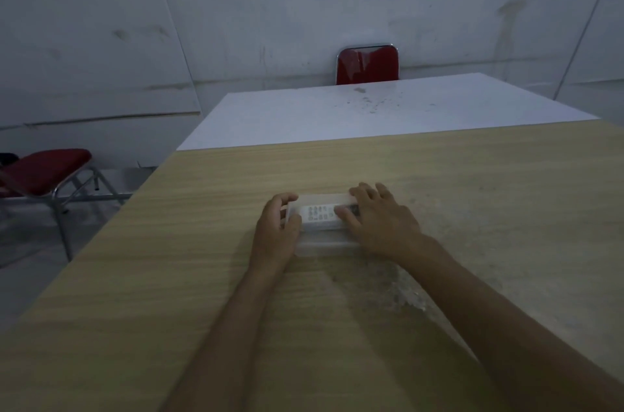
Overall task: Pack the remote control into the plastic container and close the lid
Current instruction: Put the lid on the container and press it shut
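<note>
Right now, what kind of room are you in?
Probably a plain meeting or work room: a long wooden table, a white table beyond it, red folding chairs, and bare grey walls.

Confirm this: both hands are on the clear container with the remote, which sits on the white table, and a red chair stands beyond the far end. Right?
Not quite. In the head view the container sits on the wooden table, not the white table behind it. The rest holds: left hand and right hand on it, the remote, the red chair beyond.

Two bare, sleeveless forearms point(270, 327)
</note>
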